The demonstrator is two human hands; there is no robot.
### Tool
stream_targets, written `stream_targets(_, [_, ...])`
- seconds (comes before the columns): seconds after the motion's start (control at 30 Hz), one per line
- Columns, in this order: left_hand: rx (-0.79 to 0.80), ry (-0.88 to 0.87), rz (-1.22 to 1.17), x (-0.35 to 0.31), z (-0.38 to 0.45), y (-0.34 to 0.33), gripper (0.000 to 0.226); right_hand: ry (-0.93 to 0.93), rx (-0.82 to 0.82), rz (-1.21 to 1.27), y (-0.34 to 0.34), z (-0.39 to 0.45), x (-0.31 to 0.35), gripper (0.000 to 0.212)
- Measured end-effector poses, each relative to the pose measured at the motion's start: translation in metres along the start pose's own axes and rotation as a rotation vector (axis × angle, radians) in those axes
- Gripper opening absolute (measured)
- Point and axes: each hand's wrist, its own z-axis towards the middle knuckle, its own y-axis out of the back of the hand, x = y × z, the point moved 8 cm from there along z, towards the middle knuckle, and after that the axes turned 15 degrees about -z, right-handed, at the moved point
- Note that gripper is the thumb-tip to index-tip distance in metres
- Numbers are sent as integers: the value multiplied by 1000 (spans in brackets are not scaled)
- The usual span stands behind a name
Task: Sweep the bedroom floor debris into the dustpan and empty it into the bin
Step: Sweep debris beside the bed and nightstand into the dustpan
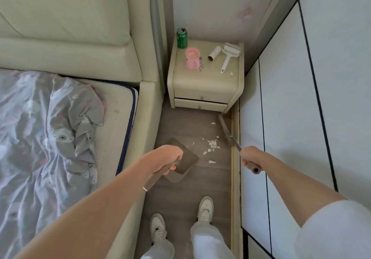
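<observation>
Grey wood-look floor [180,190] runs in a narrow strip between the bed [128,106] and a white wardrobe front [301,108], ending at a cream nightstand [202,86]. Left hand [167,159] has its grip curled round the handle of the dustpan [183,163], whose dark pan sits on the floor just beyond the knuckles, mouth turned toward the debris [211,147]. Those white scraps lie scattered between the two grips, just past the pan's edge and nearer the right one. Right hand [251,157] has its grip wrapped round the handle of the broom [225,130], the capped end poking out behind the fist; the blurred head reaches forward along the wardrobe rail, seemingly beyond the scraps. A green can [181,38], pink cup [192,58] and lint roller [228,57] sit on the nightstand.
</observation>
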Motion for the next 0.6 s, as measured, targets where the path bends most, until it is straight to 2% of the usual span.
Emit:
stream_targets(0.1, [-39,-2,43,-25,10,14,42,38,51,-46,-17,16,18,25])
stream_targets(0.2, [-30,40,47,-36,11,10,44,131,185,-222,-46,2,25,28])
stream_targets(0.3, [12,45,37,-41,10,5,49,187,262,-269,-43,-21,19,26])
stream_targets(0.47, [26,29,43,-36,6,8,50,174,143,-241,-19,-25,0,27])
stream_targets(0.53, [19,23,40,-29,5,9,46,179,101,-282,-26,-22,5,32])
stream_targets(0.6, [10,28,43,-20,8,11,46,205,133,-317,-47,-24,16,39])
